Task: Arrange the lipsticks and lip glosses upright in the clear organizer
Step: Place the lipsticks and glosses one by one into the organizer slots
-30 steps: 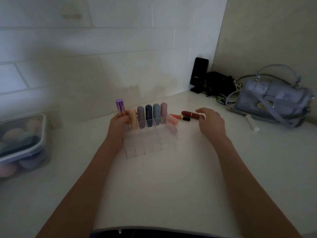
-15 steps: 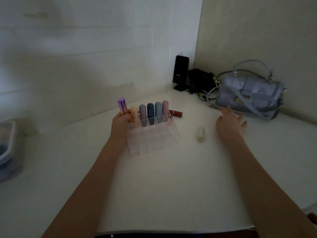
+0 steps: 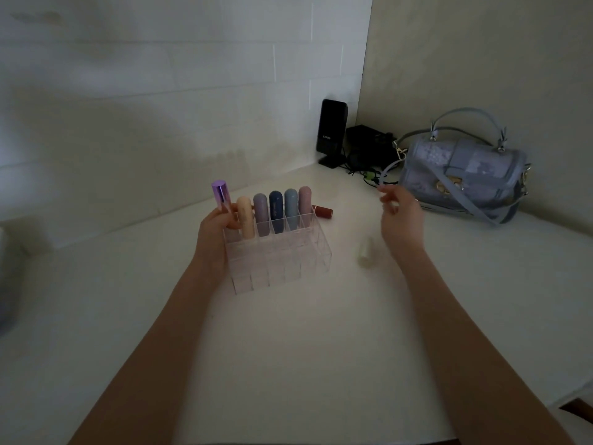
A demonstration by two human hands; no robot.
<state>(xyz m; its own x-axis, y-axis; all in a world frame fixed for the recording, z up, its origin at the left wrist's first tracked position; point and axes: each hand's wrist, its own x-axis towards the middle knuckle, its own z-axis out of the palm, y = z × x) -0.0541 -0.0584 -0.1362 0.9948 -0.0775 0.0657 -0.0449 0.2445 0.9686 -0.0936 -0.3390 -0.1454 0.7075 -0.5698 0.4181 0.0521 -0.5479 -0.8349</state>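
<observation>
Head view: dim white countertop (image 3: 288, 348) meets tiled wall (image 3: 160, 91).

Clear organizer (image 3: 279, 264); tubes, left to right: metallic purple (image 3: 220, 195), peach (image 3: 246, 218), mauve (image 3: 261, 216), navy (image 3: 276, 213), grey-blue (image 3: 291, 210), pink (image 3: 305, 205); lavender-grey patchwork handbag (image 3: 462, 175); black speaker (image 3: 331, 131).

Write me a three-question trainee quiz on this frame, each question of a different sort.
1. True or false: the back row of the clear organizer holds upright tubes.
2. Which hand grips the purple-capped tube: A left hand, B right hand?
3. Fill in: the white tube lies on the ____.

Key: 1 true; 2 A; 3 counter.
</observation>
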